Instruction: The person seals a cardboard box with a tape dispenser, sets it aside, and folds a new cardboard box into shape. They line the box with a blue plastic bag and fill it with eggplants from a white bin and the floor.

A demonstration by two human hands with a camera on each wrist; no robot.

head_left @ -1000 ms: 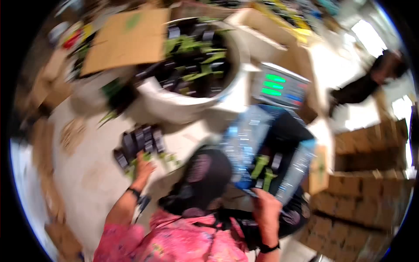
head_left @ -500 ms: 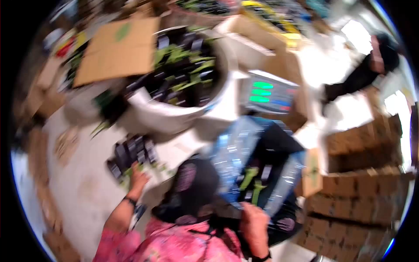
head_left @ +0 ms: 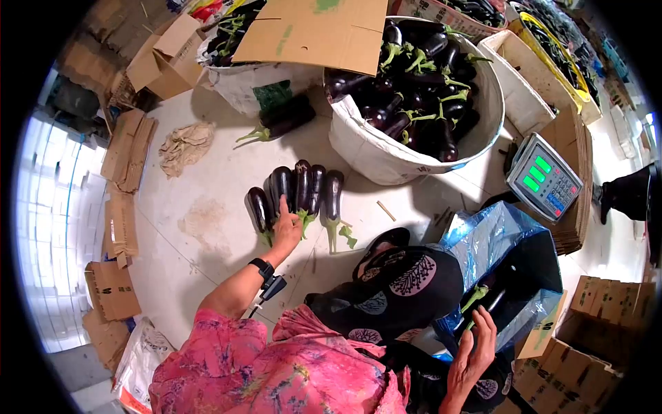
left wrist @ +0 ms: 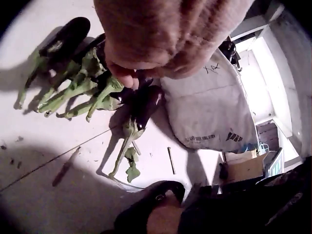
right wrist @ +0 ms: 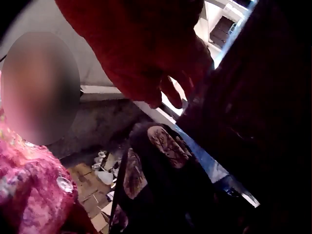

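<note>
My left hand (head_left: 286, 231) reaches down to a row of dark eggplants (head_left: 303, 183) on the floor, index finger straight along one of them. The left wrist view shows this hand (left wrist: 165, 39) over the row, with green stems (left wrist: 73, 92) sticking out; most of its fingers are hidden. At the row's right end lies an eggplant (head_left: 334, 196) slightly apart. On the other side, my right hand (head_left: 476, 352) hovers at the near edge of a blue plastic bag (head_left: 476, 234), fingers loosely spread with nothing in them. Inside the bag are eggplants (head_left: 493, 300) with green stems.
Behind the row stands a large white sack (head_left: 393, 165) full of eggplants, partly overlapped by a cardboard sheet (head_left: 310, 34). Two more eggplants (head_left: 289, 117) lie left of it. A digital scale (head_left: 545, 176) sits beyond the bag. Cardboard boxes (head_left: 572, 372) are at the right.
The head view has turned, shifting the scene rightward, and is sharper. My right hand has let go of the bag's edge and its fingers have spread. My left hand stays at the eggplant row.
</note>
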